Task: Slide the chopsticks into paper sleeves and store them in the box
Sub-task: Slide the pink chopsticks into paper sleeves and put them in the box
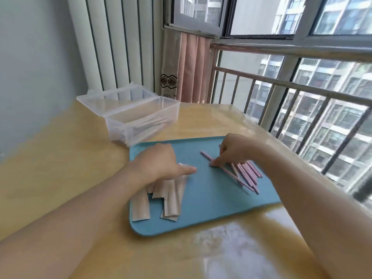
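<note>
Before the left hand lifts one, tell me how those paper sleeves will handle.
The paper sleeves look thin and flat, so probably light and floppy, bending if held by one end. They overlap in a loose pile, so lifting one may drag neighbours. On the smooth blue tray they would likely slide when pushed.

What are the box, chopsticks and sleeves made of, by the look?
Box: clear plastic, contents show through the walls. Chopsticks: pale purple, smooth, probably plastic; blur leaves it open. Sleeves: flat beige paper with creased edges.
</note>
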Demonstrator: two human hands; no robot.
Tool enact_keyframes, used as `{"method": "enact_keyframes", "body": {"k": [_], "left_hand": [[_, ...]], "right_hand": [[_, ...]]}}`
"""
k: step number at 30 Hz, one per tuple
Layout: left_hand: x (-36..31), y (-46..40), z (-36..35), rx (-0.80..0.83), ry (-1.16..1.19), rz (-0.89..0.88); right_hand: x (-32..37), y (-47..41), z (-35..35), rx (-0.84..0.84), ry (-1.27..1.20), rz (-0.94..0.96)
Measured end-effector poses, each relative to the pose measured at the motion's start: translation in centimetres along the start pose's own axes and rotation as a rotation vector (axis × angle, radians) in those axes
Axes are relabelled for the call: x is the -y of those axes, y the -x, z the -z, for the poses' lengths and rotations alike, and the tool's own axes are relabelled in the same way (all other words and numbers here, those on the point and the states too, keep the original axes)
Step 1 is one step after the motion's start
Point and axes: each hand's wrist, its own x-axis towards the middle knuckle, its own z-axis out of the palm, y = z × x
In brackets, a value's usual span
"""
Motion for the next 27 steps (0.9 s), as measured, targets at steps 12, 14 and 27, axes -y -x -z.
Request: {"method": "enact_keyframes", "body": {"k": [12,14,27], "left_hand": [[-0.2,-0.2,-0.9,-0.096,0.134,-0.086],[-0.3,-0.2,-0.9,-0.140,0.144,-0.075],[-0.8,-0.7,0.0,0.108,1.173,0.143]], "right_hand": [[-1.5,1.4,-2.4,-0.237,-0.448,-0.014],[-1.3,1.8,-2.2,-0.246,-0.599,0.022],[0.5,2.9,-2.8,0.017,-1.130,0.121]]}}
